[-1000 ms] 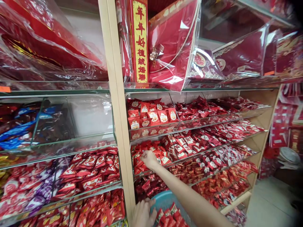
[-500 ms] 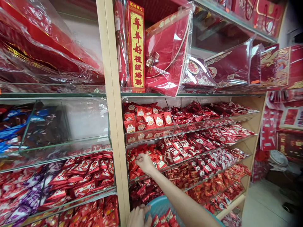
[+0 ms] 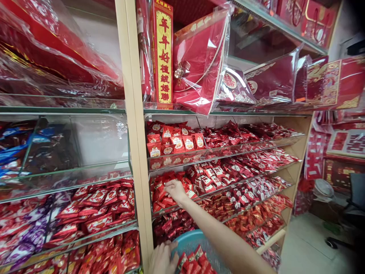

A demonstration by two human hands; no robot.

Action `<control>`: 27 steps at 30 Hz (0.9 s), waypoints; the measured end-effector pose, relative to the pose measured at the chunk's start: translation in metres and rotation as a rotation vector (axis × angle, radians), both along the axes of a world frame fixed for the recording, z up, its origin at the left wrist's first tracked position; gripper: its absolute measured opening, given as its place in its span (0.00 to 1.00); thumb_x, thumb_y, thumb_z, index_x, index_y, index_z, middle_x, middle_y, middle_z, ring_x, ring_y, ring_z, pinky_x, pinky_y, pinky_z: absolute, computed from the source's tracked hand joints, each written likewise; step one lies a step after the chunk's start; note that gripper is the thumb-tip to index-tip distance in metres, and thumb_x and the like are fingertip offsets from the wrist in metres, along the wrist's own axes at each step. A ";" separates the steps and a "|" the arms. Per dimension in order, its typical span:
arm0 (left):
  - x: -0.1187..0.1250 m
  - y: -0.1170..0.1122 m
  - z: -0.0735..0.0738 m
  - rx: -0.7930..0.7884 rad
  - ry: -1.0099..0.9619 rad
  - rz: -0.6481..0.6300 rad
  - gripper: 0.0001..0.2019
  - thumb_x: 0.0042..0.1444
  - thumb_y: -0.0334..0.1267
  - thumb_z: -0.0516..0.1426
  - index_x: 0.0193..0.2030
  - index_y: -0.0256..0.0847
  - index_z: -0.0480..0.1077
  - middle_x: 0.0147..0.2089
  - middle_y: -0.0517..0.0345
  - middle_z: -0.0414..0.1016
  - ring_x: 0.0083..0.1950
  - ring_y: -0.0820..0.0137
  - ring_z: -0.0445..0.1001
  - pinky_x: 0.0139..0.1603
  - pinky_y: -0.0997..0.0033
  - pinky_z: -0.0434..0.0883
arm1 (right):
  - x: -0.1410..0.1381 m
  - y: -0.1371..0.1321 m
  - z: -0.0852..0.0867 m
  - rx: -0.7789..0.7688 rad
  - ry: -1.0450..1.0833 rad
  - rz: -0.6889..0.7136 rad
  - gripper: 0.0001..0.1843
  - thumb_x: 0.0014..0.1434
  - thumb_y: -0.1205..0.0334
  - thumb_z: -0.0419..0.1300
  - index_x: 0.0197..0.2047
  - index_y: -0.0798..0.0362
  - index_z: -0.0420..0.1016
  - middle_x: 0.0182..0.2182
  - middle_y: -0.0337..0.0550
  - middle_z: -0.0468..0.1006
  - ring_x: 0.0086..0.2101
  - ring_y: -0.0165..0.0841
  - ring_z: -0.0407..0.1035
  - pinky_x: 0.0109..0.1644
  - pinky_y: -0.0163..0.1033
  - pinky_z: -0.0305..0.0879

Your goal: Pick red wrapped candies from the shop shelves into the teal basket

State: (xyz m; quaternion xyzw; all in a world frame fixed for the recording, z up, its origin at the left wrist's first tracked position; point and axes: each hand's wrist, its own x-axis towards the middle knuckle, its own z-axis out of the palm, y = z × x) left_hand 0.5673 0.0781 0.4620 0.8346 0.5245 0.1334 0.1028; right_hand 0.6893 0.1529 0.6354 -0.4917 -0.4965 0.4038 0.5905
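My right hand (image 3: 174,191) reaches into a shelf bin of small red snack packets (image 3: 159,190). Its fingers are bent together on a packet there, partly covered by the hand. Low in the view, my left hand (image 3: 163,259) grips the left rim of a blue-green plastic basket (image 3: 194,235). Several red packets (image 3: 196,262) with dark lettering lie inside this basket. My right forearm passes over the basket and covers part of it.
Glass-fronted bins of wrapped sweets (image 3: 239,167) fill the shelves to the right, with more packets (image 3: 97,205) to the left. A wooden upright (image 3: 135,133) divides the shelves. Plastic-wrapped red goods (image 3: 196,64) stand above. An office chair (image 3: 353,205) stands at the far right.
The view has shifted slightly, so the shelves sit a little further left and more of the chair shows. My right hand stays at the same bin, its fingers reaching slightly flatter over the packets.
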 end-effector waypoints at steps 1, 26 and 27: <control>0.000 0.001 0.000 -0.004 0.000 -0.001 0.19 0.56 0.42 0.47 0.53 0.48 0.66 0.51 0.54 0.70 0.52 0.65 0.67 0.53 0.67 0.61 | 0.002 -0.003 0.002 0.006 0.032 -0.007 0.09 0.43 0.64 0.62 0.27 0.56 0.65 0.17 0.32 0.67 0.17 0.24 0.63 0.21 0.30 0.58; 0.004 -0.011 0.030 -0.039 -0.005 -0.082 0.18 0.56 0.39 0.45 0.51 0.49 0.68 0.49 0.59 0.72 0.50 0.68 0.69 0.52 0.68 0.62 | 0.098 -0.162 -0.129 -0.300 0.090 0.075 0.19 0.40 0.48 0.66 0.30 0.55 0.72 0.22 0.36 0.73 0.23 0.26 0.65 0.28 0.33 0.61; 0.003 -0.011 0.029 -0.036 -0.004 -0.081 0.18 0.56 0.39 0.45 0.51 0.50 0.68 0.49 0.59 0.72 0.49 0.68 0.69 0.52 0.68 0.62 | 0.095 -0.162 -0.133 -0.327 0.092 0.086 0.19 0.40 0.48 0.66 0.29 0.54 0.71 0.22 0.36 0.73 0.22 0.26 0.65 0.28 0.33 0.61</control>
